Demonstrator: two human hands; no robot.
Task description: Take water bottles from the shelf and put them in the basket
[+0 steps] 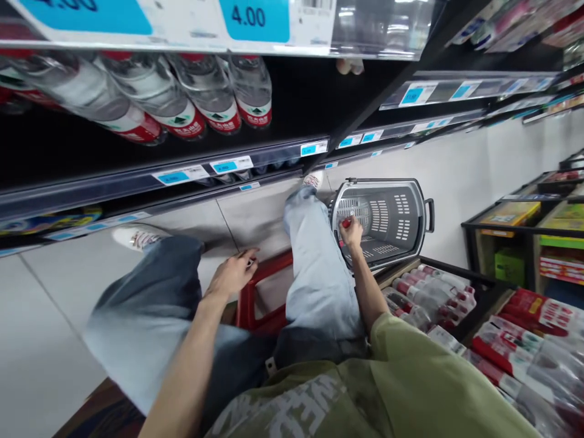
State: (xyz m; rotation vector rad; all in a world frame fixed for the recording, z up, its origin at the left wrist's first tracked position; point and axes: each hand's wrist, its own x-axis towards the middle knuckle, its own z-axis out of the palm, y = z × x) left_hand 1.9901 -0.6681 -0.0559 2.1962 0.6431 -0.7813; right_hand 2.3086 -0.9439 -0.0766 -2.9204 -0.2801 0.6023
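My right hand (352,232) reaches into a grey plastic shopping basket (410,201) on the pale floor, fingers closed round a small red-capped thing (346,222), probably a bottle top. My left hand (233,274) rests on the rim of a red stool (249,301) between my jeans-clad legs, its fingers loosely stretched and holding nothing. Beside my right arm, a cardboard tray of red-capped water bottles (431,292) lies in a low black rack.
Shelving (182,173) with blue price tags carries large water bottles (182,97) with red labels. Packs of red-wrapped bottles (524,340) fill the near right. More low racks of goods (511,216) line the far side of the aisle.
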